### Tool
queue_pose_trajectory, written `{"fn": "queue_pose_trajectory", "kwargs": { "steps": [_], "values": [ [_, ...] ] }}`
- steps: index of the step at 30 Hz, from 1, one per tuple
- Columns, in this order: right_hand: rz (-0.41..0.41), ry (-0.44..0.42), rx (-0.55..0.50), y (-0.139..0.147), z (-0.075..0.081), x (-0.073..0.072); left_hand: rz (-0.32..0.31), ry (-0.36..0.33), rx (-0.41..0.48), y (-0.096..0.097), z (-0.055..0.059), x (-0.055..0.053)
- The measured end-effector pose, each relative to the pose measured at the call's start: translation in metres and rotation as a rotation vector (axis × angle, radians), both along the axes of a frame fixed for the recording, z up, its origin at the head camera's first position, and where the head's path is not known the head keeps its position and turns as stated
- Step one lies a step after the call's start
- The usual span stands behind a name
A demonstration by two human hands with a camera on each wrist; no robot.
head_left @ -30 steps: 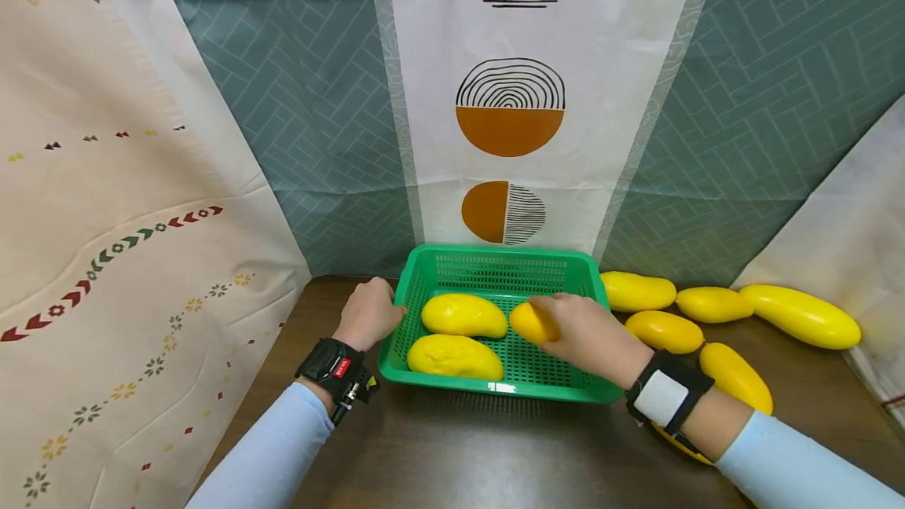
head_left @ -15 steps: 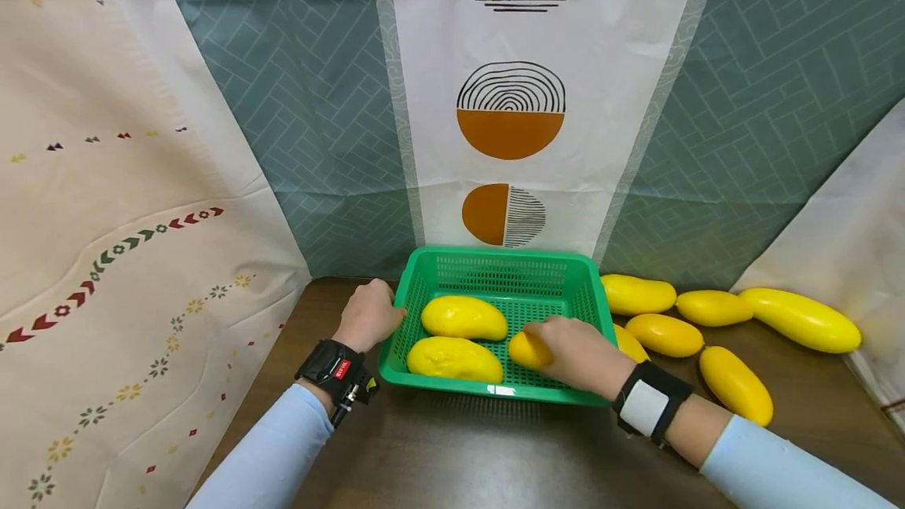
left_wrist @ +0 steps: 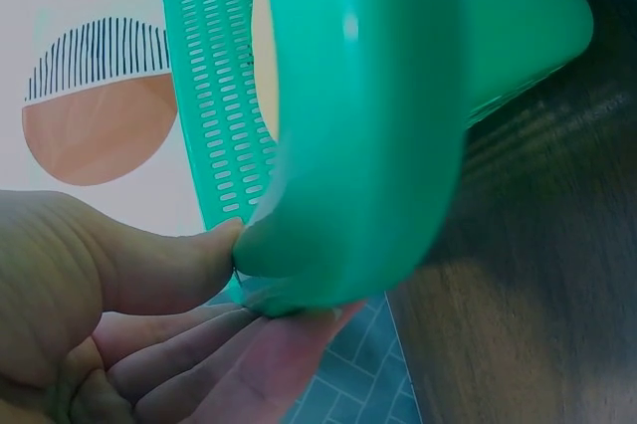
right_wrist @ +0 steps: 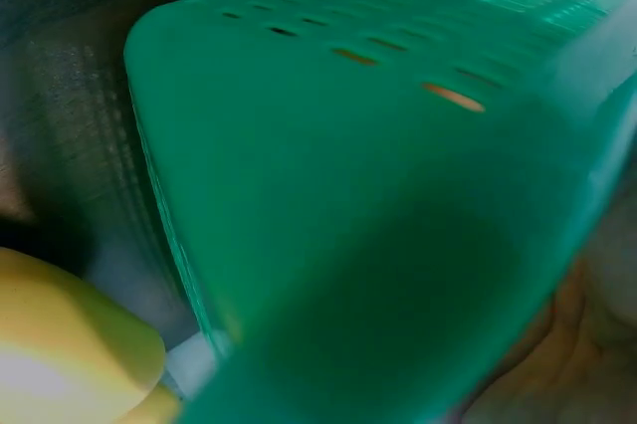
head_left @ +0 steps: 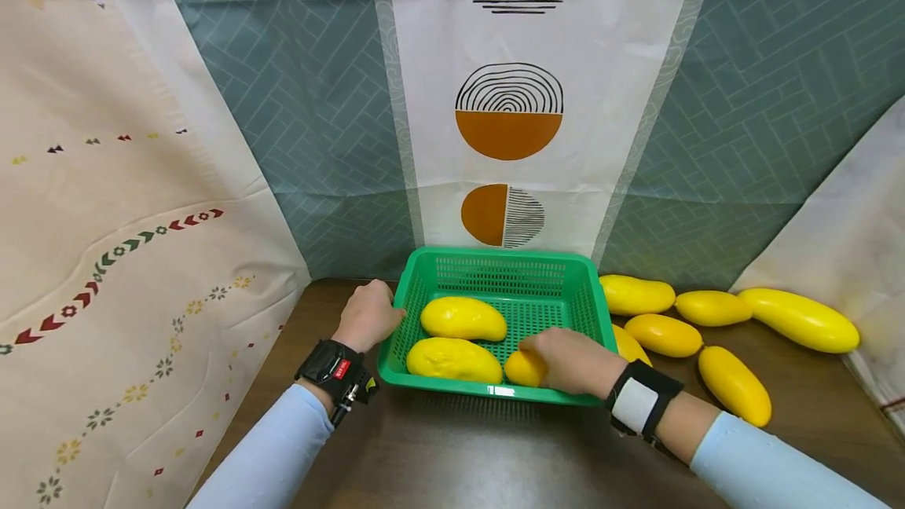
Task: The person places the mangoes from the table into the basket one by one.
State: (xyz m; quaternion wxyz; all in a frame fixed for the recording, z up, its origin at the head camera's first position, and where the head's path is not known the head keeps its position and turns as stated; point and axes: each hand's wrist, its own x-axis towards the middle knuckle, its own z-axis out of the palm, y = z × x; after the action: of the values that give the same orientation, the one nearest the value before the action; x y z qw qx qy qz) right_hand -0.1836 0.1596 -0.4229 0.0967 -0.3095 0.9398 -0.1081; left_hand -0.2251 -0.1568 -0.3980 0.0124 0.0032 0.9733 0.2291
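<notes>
A green plastic basket (head_left: 502, 256) with slotted walls stands on the table. My left hand (head_left: 369, 314) grips its left rim; in the left wrist view, the thumb (left_wrist: 159, 270) presses one side of the rim and the fingers curl under the other. Inside the basket, my right hand (head_left: 573, 361) holds an orange-yellow mango (head_left: 524, 368) low at the front, largely covered by the hand. Left of it lie two larger yellow mangoes, one (head_left: 463, 318) behind the other (head_left: 452, 360). From the right wrist, the basket wall (right_wrist: 249, 165) hides most of that hand and the held fruit.
Right of the basket, several yellow fruits lie on the dark wooden table (head_left: 424, 454), among them a long one (head_left: 802, 320) at the far right and one (head_left: 735, 385) nearer the front. A patterned cloth (head_left: 318, 140) hangs behind the basket.
My right hand has moved the mango down and toward the front of the basket, beside the front-left mango. The left hand keeps its grip on the rim.
</notes>
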Motion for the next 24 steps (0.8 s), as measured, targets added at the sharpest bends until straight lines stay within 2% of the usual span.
{"fn": "queue_pose_trajectory", "kwargs": {
  "steps": [7, 14, 18, 21, 24],
  "values": [
    [0.008, -0.049, -0.003, 0.005, -0.009, 0.000, 0.011, -0.012, -0.006, 0.002, -0.005, 0.004],
    [-0.037, -0.072, 0.014, 0.006, -0.007, -0.003, 0.014, 0.009, -0.028, 0.002, -0.004, -0.002],
    [-0.055, -0.112, 0.019, 0.008, 0.002, -0.002, 0.018, 0.003, -0.032, 0.002, -0.004, -0.002],
    [-0.054, -0.123, -0.018, 0.012, 0.013, -0.002, 0.018, 0.001, -0.029, 0.002, -0.003, -0.002],
    [-0.065, -0.079, -0.066, 0.019, 0.030, -0.004, 0.016, 0.003, -0.026, 0.001, -0.003, -0.002]
  ]
}}
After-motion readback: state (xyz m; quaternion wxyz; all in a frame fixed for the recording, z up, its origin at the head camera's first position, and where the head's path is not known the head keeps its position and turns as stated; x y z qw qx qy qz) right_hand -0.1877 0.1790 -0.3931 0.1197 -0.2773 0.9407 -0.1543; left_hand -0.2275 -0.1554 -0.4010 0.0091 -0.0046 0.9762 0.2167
